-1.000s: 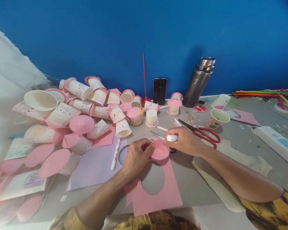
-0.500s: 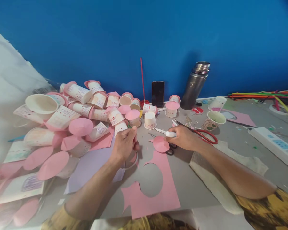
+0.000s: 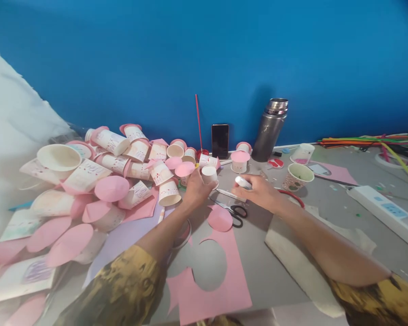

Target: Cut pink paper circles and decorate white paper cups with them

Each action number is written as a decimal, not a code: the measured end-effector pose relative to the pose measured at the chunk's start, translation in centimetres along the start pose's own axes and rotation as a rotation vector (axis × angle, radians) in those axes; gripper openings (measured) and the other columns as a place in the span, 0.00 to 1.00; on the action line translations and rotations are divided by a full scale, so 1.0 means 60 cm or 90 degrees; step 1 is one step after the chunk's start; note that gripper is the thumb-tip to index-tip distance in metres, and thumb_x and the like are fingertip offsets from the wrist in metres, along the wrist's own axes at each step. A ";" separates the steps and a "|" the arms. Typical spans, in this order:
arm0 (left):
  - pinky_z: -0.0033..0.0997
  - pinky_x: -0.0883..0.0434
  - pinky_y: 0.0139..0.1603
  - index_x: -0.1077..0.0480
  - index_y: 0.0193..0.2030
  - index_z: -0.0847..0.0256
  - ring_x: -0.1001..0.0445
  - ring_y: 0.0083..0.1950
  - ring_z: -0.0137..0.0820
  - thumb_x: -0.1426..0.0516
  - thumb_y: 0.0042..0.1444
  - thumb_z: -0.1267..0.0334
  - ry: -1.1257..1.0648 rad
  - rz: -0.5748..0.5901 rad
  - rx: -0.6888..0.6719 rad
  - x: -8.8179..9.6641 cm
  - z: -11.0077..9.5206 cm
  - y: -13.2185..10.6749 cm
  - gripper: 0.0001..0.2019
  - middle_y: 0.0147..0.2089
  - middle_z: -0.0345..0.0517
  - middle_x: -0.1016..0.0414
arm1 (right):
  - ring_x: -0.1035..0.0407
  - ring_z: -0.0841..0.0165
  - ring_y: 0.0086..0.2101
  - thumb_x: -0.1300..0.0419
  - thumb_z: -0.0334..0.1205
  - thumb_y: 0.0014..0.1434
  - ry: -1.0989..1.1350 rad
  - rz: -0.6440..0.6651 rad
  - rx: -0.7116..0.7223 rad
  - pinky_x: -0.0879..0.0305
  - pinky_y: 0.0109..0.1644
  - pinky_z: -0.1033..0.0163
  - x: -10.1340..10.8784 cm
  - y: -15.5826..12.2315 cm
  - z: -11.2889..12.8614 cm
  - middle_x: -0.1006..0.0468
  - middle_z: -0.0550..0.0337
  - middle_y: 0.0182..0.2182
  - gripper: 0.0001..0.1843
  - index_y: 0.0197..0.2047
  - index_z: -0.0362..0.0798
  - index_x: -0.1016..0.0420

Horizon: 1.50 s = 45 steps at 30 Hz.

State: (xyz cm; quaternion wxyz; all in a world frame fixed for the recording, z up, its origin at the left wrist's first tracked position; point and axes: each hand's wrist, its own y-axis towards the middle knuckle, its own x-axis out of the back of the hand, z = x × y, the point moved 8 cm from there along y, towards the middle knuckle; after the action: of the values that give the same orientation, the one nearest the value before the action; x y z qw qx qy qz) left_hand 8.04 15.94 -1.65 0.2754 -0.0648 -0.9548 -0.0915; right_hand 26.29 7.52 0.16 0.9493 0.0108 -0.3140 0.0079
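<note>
My left hand (image 3: pixel 196 188) reaches forward and closes round a small upturned paper cup (image 3: pixel 209 174) near the middle of the table. My right hand (image 3: pixel 258 192) is closed on a small white glue stick (image 3: pixel 243 182), held just above the table. A cut pink paper circle (image 3: pixel 220 218) lies loose on the table between and below the hands. Small black-handled scissors (image 3: pixel 236 210) lie beside it. A pink sheet (image 3: pixel 217 290) with round holes cut out lies close to me.
A heap of decorated paper cups with pink lids (image 3: pixel 115 158) fills the left. At the back stand a phone (image 3: pixel 220 140), a steel flask (image 3: pixel 269 129) and a red stick. Red scissors, a patterned cup (image 3: pixel 297 176), a power strip (image 3: pixel 382 210) and coloured straws lie right.
My left hand let go of the pink circle, moved left, then reached forward onto the small cup. The circle now lies on the table. My right hand lifted slightly with the glue stick.
</note>
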 end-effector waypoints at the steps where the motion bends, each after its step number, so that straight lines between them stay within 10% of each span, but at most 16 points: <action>1: 0.47 0.32 0.55 0.32 0.50 0.63 0.27 0.55 0.48 0.35 0.50 0.63 0.008 -0.005 0.000 -0.002 0.003 0.000 0.21 0.52 0.58 0.23 | 0.37 0.67 0.29 0.38 0.60 0.58 0.016 -0.006 0.009 0.43 0.34 0.63 0.001 -0.001 0.004 0.31 0.66 0.24 0.21 0.34 0.49 0.28; 8: 0.43 0.30 0.52 0.34 0.52 0.59 0.25 0.52 0.45 0.34 0.49 0.59 -0.006 0.019 -0.007 0.027 -0.014 -0.053 0.24 0.52 0.51 0.24 | 0.32 0.67 0.28 0.44 0.57 0.64 0.093 -0.051 0.070 0.38 0.35 0.61 0.008 0.004 0.005 0.25 0.62 0.28 0.20 0.45 0.48 0.27; 16: 0.38 0.31 0.48 0.30 0.53 0.59 0.28 0.49 0.41 0.39 0.52 0.57 -0.447 0.178 0.024 0.034 0.017 -0.111 0.21 0.48 0.46 0.24 | 0.28 0.65 0.32 0.37 0.49 0.59 0.073 -0.089 0.153 0.36 0.35 0.63 0.006 -0.023 0.047 0.19 0.60 0.34 0.12 0.41 0.49 0.23; 31: 0.43 0.28 0.58 0.30 0.62 0.58 0.27 0.60 0.47 0.38 0.56 0.58 -0.116 0.257 -0.178 0.045 -0.013 -0.137 0.26 0.62 0.51 0.25 | 0.36 0.71 0.21 0.33 0.42 0.56 0.023 -0.071 0.159 0.40 0.26 0.67 -0.003 -0.047 0.060 0.26 0.67 0.19 0.06 0.35 0.50 0.22; 45: 0.45 0.30 0.48 0.29 0.58 0.62 0.26 0.47 0.44 0.40 0.50 0.66 0.193 0.188 -0.409 0.037 -0.062 -0.169 0.26 0.45 0.52 0.24 | 0.29 0.71 0.25 0.35 0.36 0.59 -0.099 -0.121 0.451 0.37 0.30 0.66 -0.021 -0.099 0.128 0.19 0.63 0.27 0.02 0.37 0.50 0.24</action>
State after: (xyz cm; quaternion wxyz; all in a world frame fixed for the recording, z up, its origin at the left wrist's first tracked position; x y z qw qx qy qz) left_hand 6.32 5.44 1.19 0.3894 -0.2706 -0.8061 -0.3541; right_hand 20.82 1.39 5.49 0.8566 0.3683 -0.3604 0.0269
